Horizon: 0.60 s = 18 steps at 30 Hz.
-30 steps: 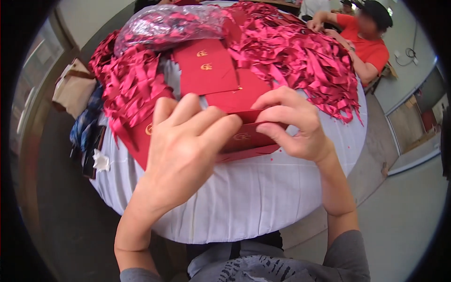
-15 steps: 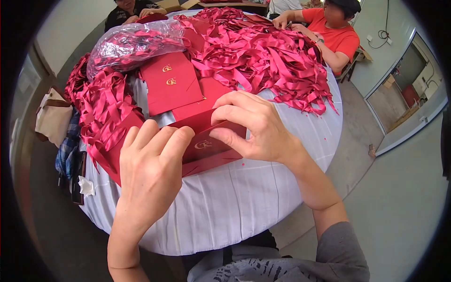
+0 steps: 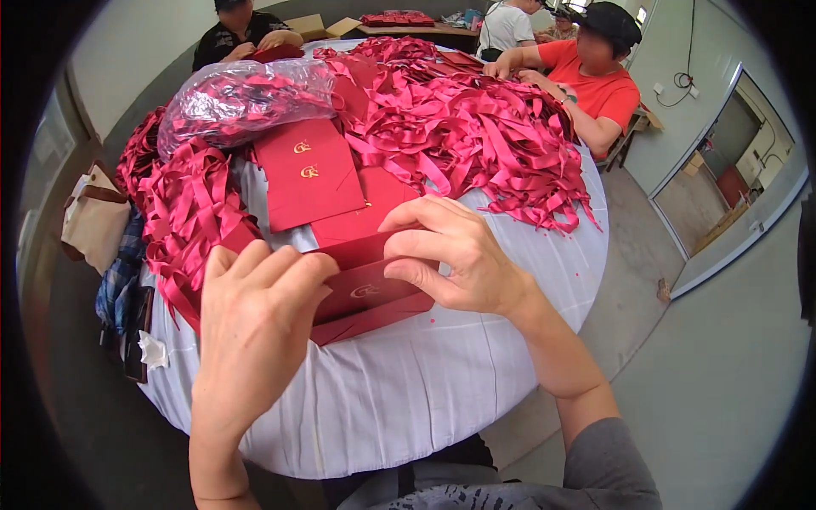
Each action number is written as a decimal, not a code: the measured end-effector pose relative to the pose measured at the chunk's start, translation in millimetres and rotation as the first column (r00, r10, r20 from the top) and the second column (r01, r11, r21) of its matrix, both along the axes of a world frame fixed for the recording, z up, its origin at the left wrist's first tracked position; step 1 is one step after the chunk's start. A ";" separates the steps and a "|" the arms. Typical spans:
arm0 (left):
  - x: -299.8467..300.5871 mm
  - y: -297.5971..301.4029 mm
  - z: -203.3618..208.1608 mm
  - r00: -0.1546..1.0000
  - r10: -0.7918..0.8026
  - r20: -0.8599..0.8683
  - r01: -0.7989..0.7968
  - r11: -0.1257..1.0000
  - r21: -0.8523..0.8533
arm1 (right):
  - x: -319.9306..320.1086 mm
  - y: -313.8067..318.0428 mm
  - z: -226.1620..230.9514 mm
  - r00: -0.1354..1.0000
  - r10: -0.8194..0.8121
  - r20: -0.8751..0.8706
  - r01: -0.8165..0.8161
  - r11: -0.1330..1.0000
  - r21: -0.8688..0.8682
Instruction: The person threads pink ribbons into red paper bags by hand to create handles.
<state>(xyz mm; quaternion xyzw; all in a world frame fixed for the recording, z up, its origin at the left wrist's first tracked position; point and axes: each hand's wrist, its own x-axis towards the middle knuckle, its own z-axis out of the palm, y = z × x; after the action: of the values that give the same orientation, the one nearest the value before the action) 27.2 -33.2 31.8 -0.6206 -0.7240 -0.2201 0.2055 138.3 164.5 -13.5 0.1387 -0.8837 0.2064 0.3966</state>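
Note:
A red folded card piece [image 3: 370, 291] with a gold emblem stands partly opened at the near side of the round table, its panels bent apart. At its left end my left hand [image 3: 259, 314] is closed, fingers curled over the upper edge; the fingertips are partly hidden. My right hand [image 3: 459, 255] holds the right end of the upper edge between bent fingers and thumb. Just beyond lie flat red card pieces [image 3: 310, 183], the top ones bearing gold emblems. To the left is a heap of red ribbons [image 3: 191, 200], with more red card under it.
A clear plastic bag [image 3: 246, 93] of ribbons and a large ribbon pile [image 3: 476, 127] cover the far table. A white cloth [image 3: 382, 408] drapes it. A crumpled tissue [image 3: 153, 350] and cloth bag [image 3: 98, 217] are at left. Co-workers sit at the far left and right [image 3: 591, 85].
The view has tilted up a little, so the table sits lower and more of the back shows. Both hands stay on the red card piece, with the left slightly lower in view.

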 end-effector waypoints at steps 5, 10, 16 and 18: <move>-2.5 -5.0 7.2 0.998 0.043 0.042 -0.038 0.993 -0.111 | 0.8 1.1 -3.3 0.999 -0.029 0.035 0.030 0.999 -0.030; -18.5 1.6 -5.5 0.981 -0.062 0.182 0.072 0.996 -0.050 | 0.3 5.2 -4.4 0.998 0.022 0.067 -0.017 0.997 -0.072; -16.7 5.3 -28.4 0.867 -0.117 0.484 0.023 0.980 0.196 | -4.9 71.1 -5.9 0.929 -0.367 -0.044 0.298 0.813 -0.500; -20.2 7.0 -32.1 0.833 -0.137 0.537 0.009 0.972 0.235 | 6.2 121.1 -18.5 0.629 -0.777 0.029 0.771 0.619 -0.154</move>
<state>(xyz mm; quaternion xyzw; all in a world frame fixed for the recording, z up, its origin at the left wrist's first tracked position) 7.1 -26.2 -0.3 -0.5316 -0.6989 -0.4761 0.0487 144.4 285.5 -32.0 -0.2813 -0.8308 0.0792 0.4738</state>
